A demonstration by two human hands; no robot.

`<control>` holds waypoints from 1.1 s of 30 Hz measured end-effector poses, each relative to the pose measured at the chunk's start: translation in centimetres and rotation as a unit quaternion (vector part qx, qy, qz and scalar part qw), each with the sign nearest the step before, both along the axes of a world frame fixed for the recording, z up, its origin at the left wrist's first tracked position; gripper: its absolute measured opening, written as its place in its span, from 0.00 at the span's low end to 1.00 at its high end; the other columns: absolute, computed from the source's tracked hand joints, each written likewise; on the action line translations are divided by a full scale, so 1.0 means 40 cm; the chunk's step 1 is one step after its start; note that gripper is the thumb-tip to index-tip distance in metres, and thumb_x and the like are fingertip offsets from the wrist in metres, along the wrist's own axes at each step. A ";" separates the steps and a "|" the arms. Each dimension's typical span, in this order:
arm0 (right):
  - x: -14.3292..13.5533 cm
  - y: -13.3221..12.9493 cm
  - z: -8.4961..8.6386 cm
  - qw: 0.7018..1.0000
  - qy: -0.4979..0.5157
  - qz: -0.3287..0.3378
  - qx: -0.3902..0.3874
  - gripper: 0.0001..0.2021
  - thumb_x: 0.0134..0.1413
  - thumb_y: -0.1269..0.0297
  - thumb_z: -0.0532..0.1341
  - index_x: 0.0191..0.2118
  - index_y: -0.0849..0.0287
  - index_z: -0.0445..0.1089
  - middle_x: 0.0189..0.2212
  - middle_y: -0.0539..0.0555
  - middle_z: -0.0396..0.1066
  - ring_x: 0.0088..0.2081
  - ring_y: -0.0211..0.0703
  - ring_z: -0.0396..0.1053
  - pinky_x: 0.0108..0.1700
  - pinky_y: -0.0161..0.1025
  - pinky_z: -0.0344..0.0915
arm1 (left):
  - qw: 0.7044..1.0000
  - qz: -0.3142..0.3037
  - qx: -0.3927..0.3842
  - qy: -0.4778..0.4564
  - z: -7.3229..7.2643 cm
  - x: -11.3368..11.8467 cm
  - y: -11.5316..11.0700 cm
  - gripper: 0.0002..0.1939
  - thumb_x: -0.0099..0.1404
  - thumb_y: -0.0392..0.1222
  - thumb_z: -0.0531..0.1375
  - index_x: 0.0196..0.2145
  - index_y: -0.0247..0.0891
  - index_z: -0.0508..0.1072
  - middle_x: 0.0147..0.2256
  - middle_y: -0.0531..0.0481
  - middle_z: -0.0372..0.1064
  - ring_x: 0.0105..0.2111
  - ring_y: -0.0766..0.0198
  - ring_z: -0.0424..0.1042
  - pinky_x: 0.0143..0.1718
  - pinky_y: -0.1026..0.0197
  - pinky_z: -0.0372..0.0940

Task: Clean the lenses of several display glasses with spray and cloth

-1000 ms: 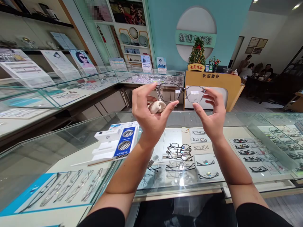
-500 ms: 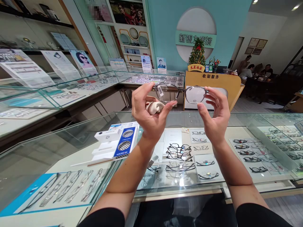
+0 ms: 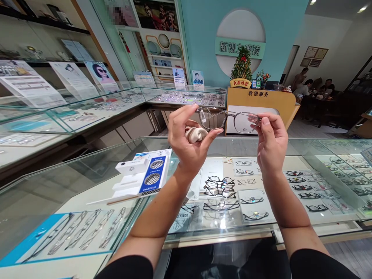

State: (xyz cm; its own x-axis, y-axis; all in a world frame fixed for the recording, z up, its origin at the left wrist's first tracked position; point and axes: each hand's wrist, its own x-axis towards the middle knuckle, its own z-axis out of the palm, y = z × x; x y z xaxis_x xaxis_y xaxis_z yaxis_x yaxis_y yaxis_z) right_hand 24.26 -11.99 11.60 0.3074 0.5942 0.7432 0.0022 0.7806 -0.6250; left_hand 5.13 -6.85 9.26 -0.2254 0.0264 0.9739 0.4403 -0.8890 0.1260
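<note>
Over glass counter, left fingers grip eyeglasses, cloth; right fingers pinch eyeglasses; desk: "收银服务".

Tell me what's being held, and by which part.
Glasses: left hand on one rim, right hand at the opposite outer end; also a bunched cloth in the left hand.

The pale-green rectangular wall sign bears raised dark characters: 新视, one partly hidden, then 眼镜. Dark 收银服务 runs along the yellow wooden service counter; red 大展鸿图 stands on the yellow curved plaque. Print on the small white tag on the dark-rimmed, clear-lensed glasses is too small to read
</note>
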 end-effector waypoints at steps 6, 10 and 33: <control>0.008 0.011 0.003 0.999 0.014 0.027 -0.035 0.12 0.65 0.49 0.66 0.44 0.51 0.76 0.43 0.53 0.82 0.48 0.46 0.82 0.54 0.47 0.77 | 1.000 0.006 0.024 0.005 0.004 -0.001 -0.005 0.33 0.65 0.61 0.73 0.62 0.48 0.72 0.54 0.44 0.73 0.41 0.60 0.75 0.35 0.57 0.74; 0.017 0.024 -0.002 0.999 -0.014 0.029 -0.020 0.11 0.66 0.50 0.65 0.45 0.51 0.73 0.44 0.54 0.83 0.48 0.47 0.83 0.55 0.49 0.79 | 1.000 -0.007 -0.008 -0.004 0.003 0.001 -0.012 0.33 0.63 0.61 0.74 0.61 0.50 0.73 0.54 0.44 0.73 0.43 0.57 0.75 0.36 0.55 0.75; 0.014 0.041 -0.012 0.999 -0.016 -0.005 -0.039 0.15 0.65 0.46 0.67 0.40 0.52 0.71 0.38 0.53 0.81 0.45 0.46 0.83 0.49 0.46 0.78 | 0.955 -0.176 -0.235 -0.042 0.019 -0.007 -0.039 0.32 0.58 0.60 0.78 0.53 0.46 0.74 0.46 0.45 0.79 0.42 0.59 0.80 0.37 0.60 0.75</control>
State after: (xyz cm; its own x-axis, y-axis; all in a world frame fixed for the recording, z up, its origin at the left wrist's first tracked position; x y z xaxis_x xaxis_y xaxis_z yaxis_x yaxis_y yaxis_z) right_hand 24.80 -10.35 11.12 0.2903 0.6474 0.7047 0.0301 0.7299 -0.6829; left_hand 4.87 -8.42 10.03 -0.1989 0.5453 0.8143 0.0950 -0.8163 0.5698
